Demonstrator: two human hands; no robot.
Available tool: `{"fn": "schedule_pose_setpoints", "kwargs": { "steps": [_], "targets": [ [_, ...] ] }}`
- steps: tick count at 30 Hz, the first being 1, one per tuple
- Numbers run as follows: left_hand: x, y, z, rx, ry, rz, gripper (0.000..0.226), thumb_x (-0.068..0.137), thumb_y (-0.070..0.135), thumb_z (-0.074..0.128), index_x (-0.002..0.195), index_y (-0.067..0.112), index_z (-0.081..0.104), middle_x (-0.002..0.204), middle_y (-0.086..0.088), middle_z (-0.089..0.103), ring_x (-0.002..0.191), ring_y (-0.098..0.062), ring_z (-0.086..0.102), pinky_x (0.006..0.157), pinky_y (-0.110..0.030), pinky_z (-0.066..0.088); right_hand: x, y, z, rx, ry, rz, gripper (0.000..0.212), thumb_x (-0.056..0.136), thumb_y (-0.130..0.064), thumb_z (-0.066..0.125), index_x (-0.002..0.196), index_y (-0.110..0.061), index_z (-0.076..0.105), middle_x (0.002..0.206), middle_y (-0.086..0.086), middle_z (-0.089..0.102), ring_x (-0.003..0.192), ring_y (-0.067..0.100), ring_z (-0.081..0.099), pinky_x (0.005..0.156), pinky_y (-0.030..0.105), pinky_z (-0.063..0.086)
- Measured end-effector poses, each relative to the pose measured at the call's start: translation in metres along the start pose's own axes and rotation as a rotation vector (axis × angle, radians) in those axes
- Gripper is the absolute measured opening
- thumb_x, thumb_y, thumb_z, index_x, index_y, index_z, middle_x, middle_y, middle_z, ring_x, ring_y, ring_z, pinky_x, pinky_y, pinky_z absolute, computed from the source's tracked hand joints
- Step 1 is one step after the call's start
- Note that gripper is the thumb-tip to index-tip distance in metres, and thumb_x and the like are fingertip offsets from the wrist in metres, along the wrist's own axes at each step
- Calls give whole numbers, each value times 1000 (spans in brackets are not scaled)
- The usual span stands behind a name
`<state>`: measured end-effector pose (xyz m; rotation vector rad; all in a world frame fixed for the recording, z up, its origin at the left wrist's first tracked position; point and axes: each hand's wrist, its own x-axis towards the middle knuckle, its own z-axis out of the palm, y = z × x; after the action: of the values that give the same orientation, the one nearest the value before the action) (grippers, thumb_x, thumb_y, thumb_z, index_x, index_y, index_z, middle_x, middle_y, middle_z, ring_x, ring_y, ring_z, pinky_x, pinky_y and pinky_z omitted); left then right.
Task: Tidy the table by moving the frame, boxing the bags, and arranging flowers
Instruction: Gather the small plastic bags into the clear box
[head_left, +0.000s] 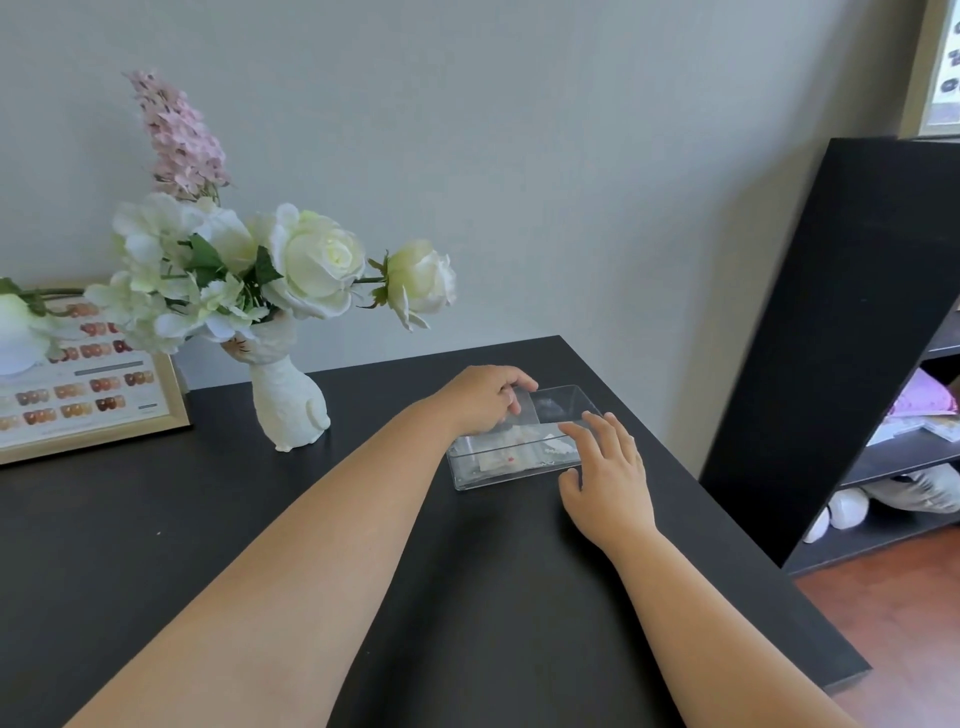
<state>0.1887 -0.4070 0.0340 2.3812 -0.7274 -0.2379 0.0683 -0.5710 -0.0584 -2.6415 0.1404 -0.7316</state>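
A clear plastic box (470, 474) lies on the black table (208, 519) near its far right corner, with small bags (506, 451) inside. My left hand (483, 397) grips a clear flat lid or bag (550, 404) at the box's far left side. Over the box's right end hovers my right hand (605, 467), fingers spread, holding nothing. A white cat-shaped vase (288, 400) with white roses (317, 265) and a pink sprig (179, 135) stands left of the box. A gold picture frame (78, 400) leans against the wall at the far left.
A black shelf unit (841, 332) stands just right of the table, with papers and white items on its shelves. Wood floor (898, 634) shows beyond the table's right edge. A grey wall backs the table.
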Motion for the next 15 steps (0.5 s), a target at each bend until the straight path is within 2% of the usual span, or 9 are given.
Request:
{"fn": "schedule_pose_setpoints", "kwargs": {
  "steps": [1, 4, 6, 9, 12, 15],
  "targets": [
    [-1, -2, 4, 14, -26, -12, 41, 100, 14, 35, 125, 36, 60, 101, 11, 67, 91, -11, 65, 71, -23, 45, 0, 0, 0, -1, -2, 2, 51, 84, -13, 52, 133, -27, 47, 150, 2, 37, 144, 24, 13, 116, 43, 15],
    [-5, -11, 16, 116, -55, -21, 41, 101, 17, 40, 138, 28, 53, 126, 6, 57, 118, -16, 54, 95, -29, 44, 0, -1, 0, 0, -8, 3, 51, 84, -13, 50, 134, -27, 47, 150, 2, 36, 145, 24, 13, 116, 43, 14],
    [-9, -14, 20, 188, -35, -33, 44, 101, 22, 45, 145, 26, 46, 134, 4, 47, 123, -19, 49, 103, -36, 42, 0, -1, 0, 3, -9, 3, 52, 84, -13, 50, 134, -27, 47, 150, 2, 36, 145, 24, 12, 116, 43, 14],
    [-18, -18, 16, 220, 16, -14, 49, 101, 33, 45, 149, 26, 40, 144, 6, 40, 127, -18, 45, 105, -37, 39, 1, 0, 0, 4, -3, 4, 51, 85, -14, 51, 134, -27, 47, 150, 2, 36, 145, 24, 12, 116, 42, 14],
    [-33, -21, 9, 208, 46, 34, 39, 101, 38, 45, 138, 29, 55, 132, 6, 54, 118, -16, 53, 100, -36, 44, 1, 1, 1, 11, 0, -1, 52, 85, -13, 53, 135, -26, 48, 150, 3, 36, 145, 24, 13, 116, 43, 15],
    [-48, -25, 8, 210, 2, 8, 36, 100, 46, 42, 111, 26, 71, 110, 7, 69, 102, -16, 61, 95, -38, 47, 1, 1, 0, 9, -5, -3, 52, 85, -13, 53, 135, -25, 48, 150, 3, 36, 145, 25, 14, 117, 45, 16]
  ]
}}
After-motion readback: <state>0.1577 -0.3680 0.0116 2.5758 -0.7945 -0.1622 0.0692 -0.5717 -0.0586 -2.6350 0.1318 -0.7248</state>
